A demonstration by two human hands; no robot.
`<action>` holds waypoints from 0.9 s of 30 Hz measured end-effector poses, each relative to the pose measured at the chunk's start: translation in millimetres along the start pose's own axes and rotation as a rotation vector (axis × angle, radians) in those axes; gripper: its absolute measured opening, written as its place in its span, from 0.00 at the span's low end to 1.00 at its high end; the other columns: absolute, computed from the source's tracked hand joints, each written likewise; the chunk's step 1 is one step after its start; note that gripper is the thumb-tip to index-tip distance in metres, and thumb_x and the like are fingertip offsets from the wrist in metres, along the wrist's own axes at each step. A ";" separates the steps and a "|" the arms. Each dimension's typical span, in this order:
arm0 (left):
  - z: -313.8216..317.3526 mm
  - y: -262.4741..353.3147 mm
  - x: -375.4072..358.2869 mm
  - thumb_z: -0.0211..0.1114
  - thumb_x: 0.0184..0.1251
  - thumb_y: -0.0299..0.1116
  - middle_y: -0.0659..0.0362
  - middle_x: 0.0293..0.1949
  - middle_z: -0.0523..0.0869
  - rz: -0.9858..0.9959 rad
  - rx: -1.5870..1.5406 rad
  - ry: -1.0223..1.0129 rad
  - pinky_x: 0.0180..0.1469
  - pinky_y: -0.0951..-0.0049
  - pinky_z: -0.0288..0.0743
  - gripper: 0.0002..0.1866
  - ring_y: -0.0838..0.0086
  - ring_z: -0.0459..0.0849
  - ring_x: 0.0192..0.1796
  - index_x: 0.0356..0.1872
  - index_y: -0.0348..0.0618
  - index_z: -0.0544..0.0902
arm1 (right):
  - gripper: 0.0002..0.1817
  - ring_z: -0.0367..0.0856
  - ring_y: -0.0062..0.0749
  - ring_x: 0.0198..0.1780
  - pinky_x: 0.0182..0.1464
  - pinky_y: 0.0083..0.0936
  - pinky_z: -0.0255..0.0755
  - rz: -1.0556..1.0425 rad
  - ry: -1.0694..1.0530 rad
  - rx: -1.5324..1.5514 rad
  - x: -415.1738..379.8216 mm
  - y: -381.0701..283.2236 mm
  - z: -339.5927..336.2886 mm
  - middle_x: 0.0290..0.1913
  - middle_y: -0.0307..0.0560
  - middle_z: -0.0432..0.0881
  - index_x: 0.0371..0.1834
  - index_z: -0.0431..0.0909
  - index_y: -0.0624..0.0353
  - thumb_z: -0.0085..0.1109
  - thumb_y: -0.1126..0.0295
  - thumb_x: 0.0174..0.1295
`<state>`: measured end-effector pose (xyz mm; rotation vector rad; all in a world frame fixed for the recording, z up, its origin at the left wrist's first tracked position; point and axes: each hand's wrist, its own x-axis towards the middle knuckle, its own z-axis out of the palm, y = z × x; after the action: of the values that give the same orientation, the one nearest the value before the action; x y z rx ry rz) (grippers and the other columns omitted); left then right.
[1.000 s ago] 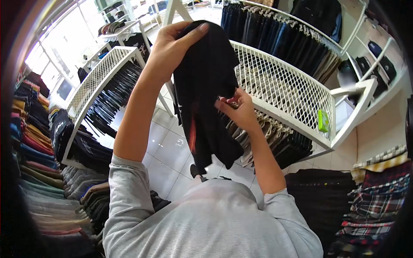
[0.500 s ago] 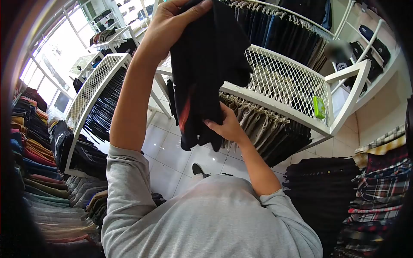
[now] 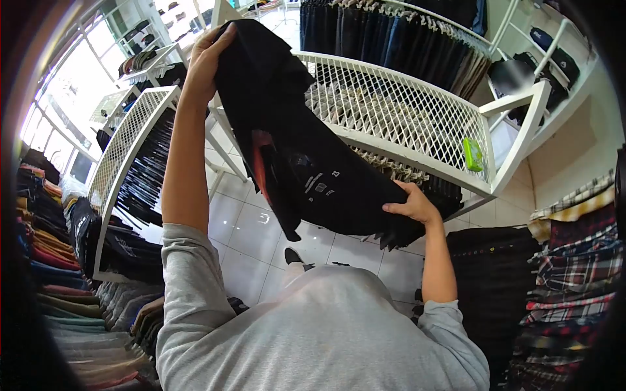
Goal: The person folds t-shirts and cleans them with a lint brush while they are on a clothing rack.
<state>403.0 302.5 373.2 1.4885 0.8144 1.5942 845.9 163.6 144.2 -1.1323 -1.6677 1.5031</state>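
Note:
A black garment [image 3: 280, 117] with small white print and a red patch is stretched at a slant between my two hands. My left hand [image 3: 210, 55] pinches its upper left end, thumb on top, arm raised. At the lower right end, my right hand [image 3: 414, 205] grips the cloth between thumb and fingers. Part of the garment hangs down in a narrow fold near the middle. Behind it is a white mesh-topped rack [image 3: 398, 98] with trousers hanging beneath.
A green packet [image 3: 473, 155] lies on the mesh shelf. Another mesh rack [image 3: 130, 143] with dark clothes stands at left. Folded coloured clothes [image 3: 59, 254] line the far left; plaid shirts [image 3: 580, 280] and dark garments [image 3: 486, 293] are at right. Jeans [image 3: 378, 39] hang at the back.
My hands have moved apart: the left down and leftward, the right to the right. The garment, bunched upright before, is now spread at a slant with its white print showing.

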 end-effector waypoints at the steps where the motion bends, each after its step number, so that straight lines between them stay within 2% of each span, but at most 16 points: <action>1: 0.2 -1.7 1.1 0.69 0.75 0.39 0.63 0.41 0.91 -0.016 -0.026 0.012 0.44 0.80 0.82 0.14 0.81 0.88 0.40 0.50 0.39 0.88 | 0.21 0.84 0.18 0.39 0.45 0.22 0.78 0.046 0.022 0.014 -8.6 -4.3 -3.5 0.40 0.39 0.89 0.51 0.87 0.67 0.78 0.69 0.56; 5: -9.3 -13.7 18.5 0.69 0.76 0.39 0.62 0.42 0.91 -0.017 -0.051 0.033 0.44 0.79 0.82 0.14 0.80 0.89 0.41 0.50 0.39 0.88 | 0.23 0.84 0.18 0.38 0.46 0.22 0.79 0.188 0.069 -0.170 -32.0 0.4 -40.9 0.39 0.40 0.89 0.53 0.86 0.68 0.78 0.70 0.55; 8: -19.5 -21.1 32.1 0.69 0.76 0.39 0.61 0.42 0.91 0.003 -0.020 0.081 0.44 0.80 0.82 0.14 0.80 0.89 0.41 0.50 0.38 0.88 | 0.10 0.78 0.16 0.32 0.37 0.21 0.72 0.108 0.149 -0.281 -46.6 -4.7 -64.1 0.29 0.32 0.82 0.33 0.83 0.62 0.77 0.72 0.55; 9: -23.8 -23.0 37.2 0.69 0.76 0.38 0.61 0.42 0.91 0.015 -0.009 0.104 0.43 0.80 0.81 0.14 0.80 0.89 0.40 0.50 0.38 0.88 | 0.13 0.74 0.14 0.30 0.34 0.20 0.68 0.116 0.220 -0.212 -50.7 -17.1 -64.3 0.27 0.29 0.77 0.27 0.77 0.58 0.77 0.72 0.55; 12: -40.3 -32.8 55.5 0.69 0.76 0.39 0.62 0.41 0.91 0.022 0.044 0.141 0.42 0.81 0.80 0.14 0.81 0.88 0.39 0.50 0.38 0.88 | 0.15 0.75 0.14 0.33 0.38 0.19 0.70 -0.017 0.447 -0.229 -46.6 -32.8 -77.5 0.30 0.29 0.79 0.34 0.77 0.58 0.79 0.71 0.54; 13: -48.1 -40.7 64.8 0.69 0.76 0.40 0.63 0.40 0.91 0.050 0.065 0.155 0.41 0.81 0.80 0.14 0.81 0.88 0.38 0.49 0.38 0.88 | 0.15 0.76 0.15 0.36 0.40 0.18 0.71 0.162 0.485 -0.234 -47.2 -72.9 -71.6 0.33 0.30 0.79 0.35 0.77 0.57 0.79 0.72 0.54; 14: -54.5 -50.0 75.2 0.68 0.77 0.40 0.64 0.39 0.90 0.080 0.086 0.169 0.40 0.81 0.80 0.14 0.82 0.87 0.37 0.49 0.38 0.88 | 0.15 0.76 0.16 0.38 0.41 0.18 0.72 0.017 0.526 -0.302 -41.2 -74.0 -82.5 0.34 0.32 0.80 0.36 0.77 0.57 0.78 0.72 0.55; 16: -61.4 -65.9 95.2 0.68 0.77 0.41 0.65 0.37 0.89 0.100 0.093 0.195 0.38 0.81 0.78 0.15 0.84 0.84 0.35 0.49 0.39 0.88 | 0.15 0.76 0.16 0.38 0.41 0.19 0.72 -0.182 0.704 -0.208 -14.0 -82.3 -98.5 0.33 0.33 0.81 0.37 0.77 0.58 0.78 0.72 0.55; 18: -68.8 -89.3 118.3 0.67 0.78 0.42 0.64 0.38 0.88 0.123 0.168 0.286 0.39 0.82 0.76 0.16 0.84 0.83 0.36 0.50 0.38 0.87 | 0.14 0.76 0.19 0.36 0.41 0.24 0.73 -0.407 0.967 -0.330 25.9 -95.0 -111.0 0.29 0.38 0.81 0.35 0.78 0.60 0.77 0.70 0.55; 19: -64.5 -101.3 130.7 0.64 0.80 0.41 0.63 0.39 0.88 0.176 0.230 0.373 0.44 0.79 0.76 0.16 0.82 0.82 0.39 0.52 0.37 0.86 | 0.14 0.79 0.25 0.35 0.42 0.27 0.74 -0.379 1.090 -0.455 48.6 -98.0 -121.5 0.30 0.42 0.82 0.35 0.78 0.61 0.76 0.69 0.55; 20: -62.2 -114.0 142.3 0.64 0.80 0.41 0.63 0.39 0.88 0.174 0.220 0.363 0.44 0.79 0.76 0.16 0.82 0.82 0.39 0.52 0.37 0.86 | 0.13 0.82 0.32 0.35 0.43 0.31 0.76 -0.344 1.209 -0.583 68.6 -102.4 -129.4 0.30 0.46 0.83 0.35 0.79 0.62 0.75 0.69 0.55; 22: -62.2 -141.7 159.3 0.61 0.80 0.40 0.54 0.49 0.89 0.312 0.462 0.346 0.56 0.72 0.77 0.20 0.72 0.84 0.50 0.59 0.32 0.83 | 0.12 0.85 0.50 0.37 0.44 0.38 0.77 -0.272 1.379 -0.662 107.8 -119.1 -116.8 0.32 0.54 0.85 0.35 0.80 0.63 0.72 0.69 0.54; 23: -58.5 -157.1 163.4 0.58 0.81 0.38 0.49 0.51 0.88 0.360 0.505 0.372 0.61 0.67 0.74 0.20 0.66 0.84 0.53 0.60 0.30 0.81 | 0.10 0.85 0.57 0.39 0.44 0.43 0.77 -0.303 1.403 -0.746 124.5 -113.6 -117.7 0.34 0.55 0.86 0.34 0.80 0.62 0.70 0.71 0.53; 24: -47.8 -160.4 154.9 0.57 0.81 0.37 0.47 0.51 0.88 0.308 0.613 0.419 0.61 0.65 0.73 0.20 0.62 0.84 0.53 0.59 0.29 0.81 | 0.09 0.84 0.56 0.40 0.45 0.44 0.76 -0.285 1.404 -0.772 133.3 -114.2 -107.2 0.32 0.52 0.83 0.33 0.79 0.60 0.70 0.72 0.51; 26: -36.1 -184.8 133.3 0.57 0.81 0.40 0.43 0.48 0.88 0.237 0.555 0.363 0.58 0.62 0.74 0.18 0.57 0.85 0.52 0.54 0.32 0.82 | 0.09 0.82 0.54 0.42 0.46 0.44 0.75 -0.358 1.322 -0.910 133.7 -96.6 -84.5 0.33 0.52 0.79 0.32 0.79 0.58 0.71 0.75 0.50; 27: -27.7 -197.4 109.6 0.56 0.81 0.40 0.43 0.47 0.87 0.226 0.560 0.327 0.58 0.61 0.74 0.18 0.56 0.85 0.51 0.54 0.33 0.81 | 0.11 0.81 0.53 0.45 0.49 0.43 0.75 -0.249 1.226 -0.886 127.1 -77.8 -70.2 0.36 0.52 0.78 0.33 0.78 0.58 0.72 0.76 0.49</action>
<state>399.5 494.9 252.0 1.7732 1.4073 1.9090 836.3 309.8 219.6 -1.6619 -1.3749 -0.2841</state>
